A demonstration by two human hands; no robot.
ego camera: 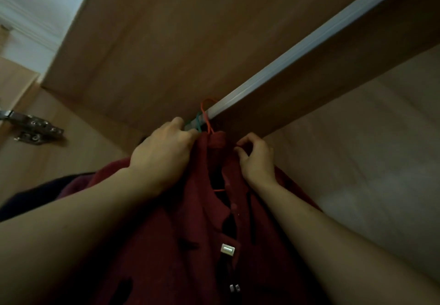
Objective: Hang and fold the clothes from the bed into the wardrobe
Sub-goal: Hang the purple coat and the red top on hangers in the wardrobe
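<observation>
Left hand clamped on red garment by orange hanger hooked over wardrobe rail. Right hand pinching its collar. White tag unreadable.

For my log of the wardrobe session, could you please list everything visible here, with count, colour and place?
garment: one, dark red, buttoned, hanging below the rail at centre
orange hanger: one, hook over the rail
green hanger: one, hook on the rail beside the orange one
rail: one, pale grey, running to upper right
wardrobe panels: brown wood, all around
hinge: one, metal, far left
left hand: one, grip closed on the garment's top
right hand: one, fingers pinching at the collar
</observation>
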